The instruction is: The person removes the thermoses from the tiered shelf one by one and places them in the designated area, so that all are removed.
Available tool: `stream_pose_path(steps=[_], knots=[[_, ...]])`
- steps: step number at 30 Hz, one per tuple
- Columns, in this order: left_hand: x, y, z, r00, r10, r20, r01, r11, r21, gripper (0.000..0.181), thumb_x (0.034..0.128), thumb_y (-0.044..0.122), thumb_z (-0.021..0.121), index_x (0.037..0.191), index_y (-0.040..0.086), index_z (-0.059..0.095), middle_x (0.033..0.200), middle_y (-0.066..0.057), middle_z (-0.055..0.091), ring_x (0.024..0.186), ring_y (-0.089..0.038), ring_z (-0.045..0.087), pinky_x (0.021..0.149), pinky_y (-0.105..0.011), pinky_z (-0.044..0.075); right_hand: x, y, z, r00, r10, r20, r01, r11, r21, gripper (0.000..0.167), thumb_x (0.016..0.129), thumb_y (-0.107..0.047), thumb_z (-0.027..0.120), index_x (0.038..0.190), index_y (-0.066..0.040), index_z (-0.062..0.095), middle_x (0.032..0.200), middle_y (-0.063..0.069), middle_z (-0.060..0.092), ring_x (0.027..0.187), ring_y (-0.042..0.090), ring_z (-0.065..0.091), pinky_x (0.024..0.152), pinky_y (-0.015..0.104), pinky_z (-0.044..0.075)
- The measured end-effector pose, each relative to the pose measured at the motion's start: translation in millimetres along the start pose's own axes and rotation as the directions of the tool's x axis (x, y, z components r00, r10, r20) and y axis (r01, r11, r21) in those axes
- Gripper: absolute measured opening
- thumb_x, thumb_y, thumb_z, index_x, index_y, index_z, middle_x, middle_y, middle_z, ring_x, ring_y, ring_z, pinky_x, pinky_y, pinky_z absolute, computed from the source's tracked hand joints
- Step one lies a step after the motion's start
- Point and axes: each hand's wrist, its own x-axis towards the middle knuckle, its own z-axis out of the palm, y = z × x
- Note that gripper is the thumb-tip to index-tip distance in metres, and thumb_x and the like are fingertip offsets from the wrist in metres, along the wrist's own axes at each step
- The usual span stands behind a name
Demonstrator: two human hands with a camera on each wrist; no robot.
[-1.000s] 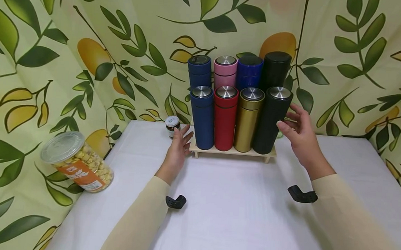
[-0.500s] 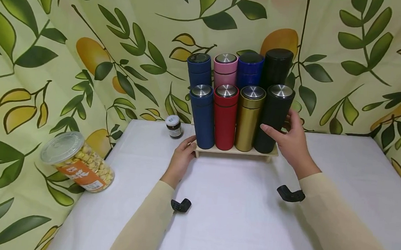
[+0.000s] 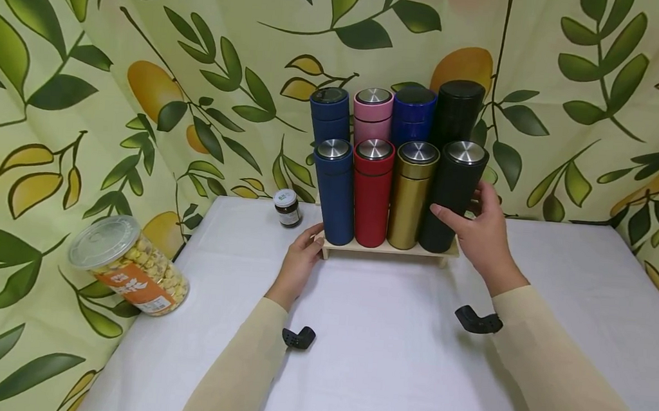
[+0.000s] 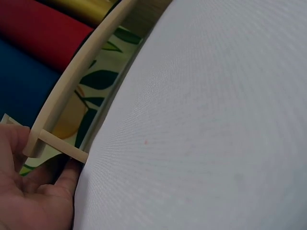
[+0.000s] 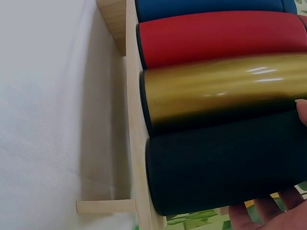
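A low wooden stand (image 3: 384, 250) carries two rows of upright thermos bottles. Its front row has a blue thermos (image 3: 333, 196), a red thermos (image 3: 372, 199), a gold thermos (image 3: 408, 202) and a matte black thermos (image 3: 451, 192) with a steel lid at the right end. My left hand (image 3: 297, 261) holds the stand's left end; in the left wrist view the thumb is at the board's corner and fingers lie by the leg. My right hand (image 3: 486, 237) grips the black thermos, thumb in front and fingers at its far side, as the right wrist view shows.
Behind stand a navy thermos (image 3: 330, 118), a pink thermos (image 3: 373, 115), a shiny blue thermos (image 3: 412, 118) and another black thermos (image 3: 458, 109). A small dark jar (image 3: 288, 209) is left of the stand. A large snack tub (image 3: 138, 274) leans at far left. Leaf-patterned cloth (image 3: 249, 44) hangs behind.
My left hand has moved in from beside the small jar onto the stand's left end. My right hand has closed from the right onto the front black thermos; little differs over the last half second.
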Motion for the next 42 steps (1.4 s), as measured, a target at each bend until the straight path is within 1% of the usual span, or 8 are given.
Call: stream_pose_path(steps=[9,15,18,20,25,31,36,42], knots=[[0.6,0.4,-2.3,1.000,0.008,-0.010,-0.008,1.000,0.024,0.046,0.1139,0.011,0.053,0.160,0.006,0.054,0.167,-0.016,0.042,0.144,-0.028,0.051,0.118,-0.043,0.046,-5.0,2.1,-13.3,0.999,-0.036,-0.038,0.036,0.999,-0.015,0.078,0.101,-0.032,0.082,0.165,-0.019,0.039,0.155,0.011,0.045,0.140,0.039,0.047,0.110,0.056,0.052],[1.4,0.7,-2.4,1.000,0.020,-0.007,-0.020,1.000,0.022,0.046,0.1138,0.011,0.053,0.160,0.006,0.054,0.165,-0.016,0.045,0.144,-0.029,0.052,0.117,-0.044,0.047,-8.0,4.8,-32.8,0.995,-0.047,-0.091,0.042,0.998,-0.053,0.076,0.101,-0.033,0.082,0.164,-0.021,0.041,0.149,0.005,0.048,0.132,0.027,0.050,0.101,0.041,0.053],[1.6,0.4,-2.3,1.000,0.016,-0.003,-0.016,1.000,0.021,0.046,0.1140,0.011,0.053,0.160,0.006,0.054,0.163,-0.016,0.047,0.143,-0.029,0.053,0.117,-0.044,0.047,-9.0,8.2,-42.5,0.990,-0.058,-0.126,0.050,0.997,-0.066,0.073,0.101,-0.030,0.082,0.162,-0.020,0.043,0.144,0.000,0.050,0.127,0.021,0.050,0.094,0.034,0.049],[1.8,0.0,-2.4,1.000,0.014,-0.001,-0.014,1.000,0.022,0.046,0.1143,0.012,0.053,0.160,0.006,0.054,0.164,-0.016,0.047,0.143,-0.029,0.053,0.117,-0.044,0.047,-9.2,11.3,-48.5,0.987,-0.060,-0.146,0.051,0.996,-0.069,0.073,0.100,-0.028,0.082,0.162,-0.020,0.044,0.141,-0.003,0.050,0.125,0.018,0.050,0.094,0.032,0.047],[0.8,1.6,-2.2,1.000,0.014,-0.003,-0.014,1.000,0.021,0.046,0.1143,0.011,0.052,0.160,0.006,0.054,0.164,-0.016,0.046,0.143,-0.029,0.052,0.118,-0.044,0.046,-7.5,23.8,-61.4,0.985,-0.038,-0.166,0.023,0.995,-0.097,0.073,0.101,-0.030,0.082,0.163,-0.024,0.043,0.143,-0.006,0.048,0.127,0.017,0.047,0.095,0.033,0.043],[-0.1,1.5,-2.3,1.000,0.022,0.000,-0.022,0.999,0.044,0.046,0.1140,0.013,0.053,0.159,0.006,0.055,0.163,-0.015,0.048,0.141,-0.029,0.054,0.117,-0.044,0.048,-6.2,38.2,-69.9,0.985,0.003,-0.174,-0.023,0.993,-0.113,0.075,0.101,-0.031,0.081,0.164,-0.025,0.040,0.148,-0.002,0.047,0.131,0.019,0.045,0.100,0.036,0.043],[0.4,-1.0,-1.8,1.000,0.023,-0.001,-0.023,0.999,0.047,0.046,0.1137,0.013,0.054,0.159,0.007,0.055,0.164,-0.015,0.047,0.143,-0.029,0.053,0.118,-0.046,0.047,-5.6,48.5,-71.2,0.983,0.035,-0.182,-0.055,0.992,-0.111,0.078,0.101,-0.033,0.081,0.165,-0.022,0.038,0.150,0.003,0.045,0.132,0.021,0.045,0.104,0.037,0.043],[-0.6,-1.3,-1.3,1.000,0.026,-0.004,-0.026,0.998,0.062,0.045,0.1140,0.014,0.054,0.159,0.008,0.056,0.167,-0.013,0.044,0.144,-0.028,0.051,0.117,-0.044,0.047,-4.9,56.7,-65.7,0.980,0.087,-0.177,-0.100,0.992,-0.070,0.082,0.100,-0.036,0.082,0.166,-0.023,0.036,0.153,0.004,0.043,0.136,0.023,0.045,0.108,0.039,0.042]])
